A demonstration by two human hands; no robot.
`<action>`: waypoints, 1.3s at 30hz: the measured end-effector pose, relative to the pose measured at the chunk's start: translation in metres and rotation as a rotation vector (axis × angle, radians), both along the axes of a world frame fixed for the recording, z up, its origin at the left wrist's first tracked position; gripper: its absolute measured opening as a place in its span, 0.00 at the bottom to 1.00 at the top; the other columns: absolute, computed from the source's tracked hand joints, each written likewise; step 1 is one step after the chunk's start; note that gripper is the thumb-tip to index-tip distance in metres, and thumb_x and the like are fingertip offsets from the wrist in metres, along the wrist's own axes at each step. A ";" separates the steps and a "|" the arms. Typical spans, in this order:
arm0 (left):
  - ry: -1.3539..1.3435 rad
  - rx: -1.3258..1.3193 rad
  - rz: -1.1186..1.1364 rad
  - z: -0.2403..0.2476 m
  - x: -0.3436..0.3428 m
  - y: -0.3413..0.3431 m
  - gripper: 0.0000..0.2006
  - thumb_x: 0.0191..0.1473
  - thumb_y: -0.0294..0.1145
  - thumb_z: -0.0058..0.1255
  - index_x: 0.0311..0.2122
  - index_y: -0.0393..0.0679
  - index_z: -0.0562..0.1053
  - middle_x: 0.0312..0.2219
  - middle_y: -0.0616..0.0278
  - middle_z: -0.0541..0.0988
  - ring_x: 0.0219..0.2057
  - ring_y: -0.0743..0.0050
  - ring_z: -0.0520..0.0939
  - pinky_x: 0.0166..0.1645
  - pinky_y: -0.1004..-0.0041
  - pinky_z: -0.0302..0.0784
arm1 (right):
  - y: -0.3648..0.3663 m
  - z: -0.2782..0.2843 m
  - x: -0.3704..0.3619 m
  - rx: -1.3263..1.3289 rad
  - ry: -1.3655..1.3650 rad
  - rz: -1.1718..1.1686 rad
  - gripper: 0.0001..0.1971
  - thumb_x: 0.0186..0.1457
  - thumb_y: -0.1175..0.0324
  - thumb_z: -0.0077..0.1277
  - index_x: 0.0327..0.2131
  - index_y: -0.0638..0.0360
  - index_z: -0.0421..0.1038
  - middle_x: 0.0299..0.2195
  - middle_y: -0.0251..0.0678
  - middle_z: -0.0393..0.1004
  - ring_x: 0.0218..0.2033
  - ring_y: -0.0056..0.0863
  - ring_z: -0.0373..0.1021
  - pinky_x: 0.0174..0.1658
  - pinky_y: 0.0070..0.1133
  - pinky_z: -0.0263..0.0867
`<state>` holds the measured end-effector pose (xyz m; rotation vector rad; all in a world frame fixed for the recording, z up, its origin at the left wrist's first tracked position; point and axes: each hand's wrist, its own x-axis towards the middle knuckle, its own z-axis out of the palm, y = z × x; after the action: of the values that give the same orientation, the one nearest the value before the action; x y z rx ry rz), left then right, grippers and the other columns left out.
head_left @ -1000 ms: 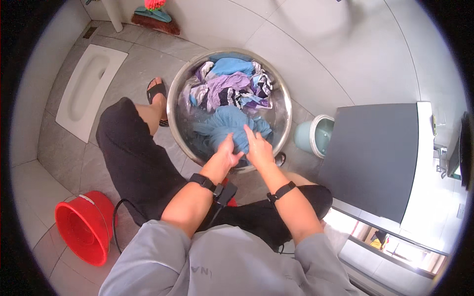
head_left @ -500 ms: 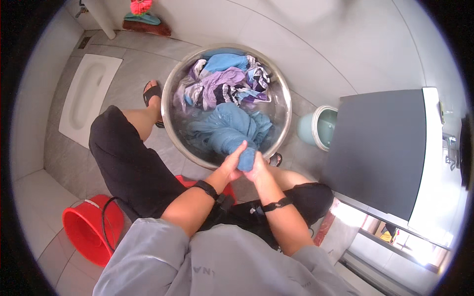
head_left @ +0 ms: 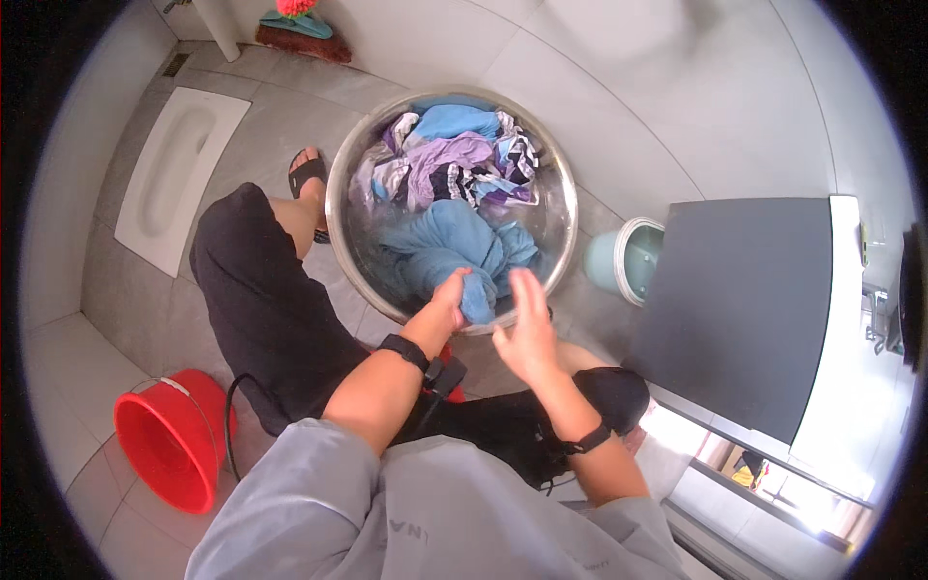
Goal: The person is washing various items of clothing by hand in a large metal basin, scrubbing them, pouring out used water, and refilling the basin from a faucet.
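A large round metal basin (head_left: 338,237) stands on the floor in front of me, with water and wet laundry in it. My left hand (head_left: 449,294) grips the near end of a wet blue cloth (head_left: 440,242) at the basin's near rim; the rest of that cloth lies bunched in the water. My right hand (head_left: 529,331) is raised just right of the cloth, apart from it, fingers stretched out and slightly blurred. Behind the blue cloth lies a heap of patterned purple, white and black fabric (head_left: 445,166), with another light blue piece (head_left: 456,122) at the far side.
A red bucket (head_left: 198,387) is at my left, by my knee. A pale green bucket (head_left: 601,259) stands right of the basin beside a dark-topped cabinet (head_left: 739,309). A white squat toilet (head_left: 179,179) is set in the floor at left. Brushes (head_left: 302,37) lean at the far wall.
My right hand has let go of the blue cloth and moved to the right, its fingers opening. My left hand still holds the cloth's end. The view has shifted slightly.
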<state>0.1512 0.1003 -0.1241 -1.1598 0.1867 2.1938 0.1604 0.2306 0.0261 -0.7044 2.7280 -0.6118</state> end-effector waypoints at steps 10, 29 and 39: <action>-0.078 0.283 0.172 0.030 0.008 -0.037 0.37 0.58 0.66 0.30 0.62 0.48 0.62 0.63 0.50 0.61 0.61 0.46 0.64 0.66 0.51 0.53 | -0.049 -0.070 -0.032 0.378 0.512 0.797 0.32 0.53 0.65 0.49 0.64 0.50 0.56 0.61 0.44 0.59 0.57 0.47 0.61 0.55 0.40 0.64; 0.212 0.389 0.218 -0.011 0.071 0.000 0.34 0.51 0.66 0.52 0.53 0.47 0.70 0.47 0.59 0.77 0.47 0.58 0.78 0.53 0.56 0.74 | -0.026 -0.092 -0.010 -0.778 -1.526 -1.293 0.17 0.59 0.47 0.49 0.38 0.49 0.73 0.26 0.29 0.74 0.20 0.22 0.69 0.13 0.16 0.62; 0.083 0.029 0.085 -0.020 0.024 0.017 0.20 0.52 0.45 0.57 0.45 0.41 0.72 0.39 0.53 0.79 0.40 0.57 0.81 0.46 0.57 0.78 | 0.011 -0.054 -0.013 -0.341 -1.412 -1.115 0.28 0.54 0.50 0.55 0.53 0.56 0.65 0.38 0.44 0.75 0.29 0.36 0.74 0.29 0.26 0.75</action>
<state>0.1751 0.1177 -0.1446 -1.0797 0.1426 2.3133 0.1471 0.2412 -0.0280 0.9972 1.3912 -1.1469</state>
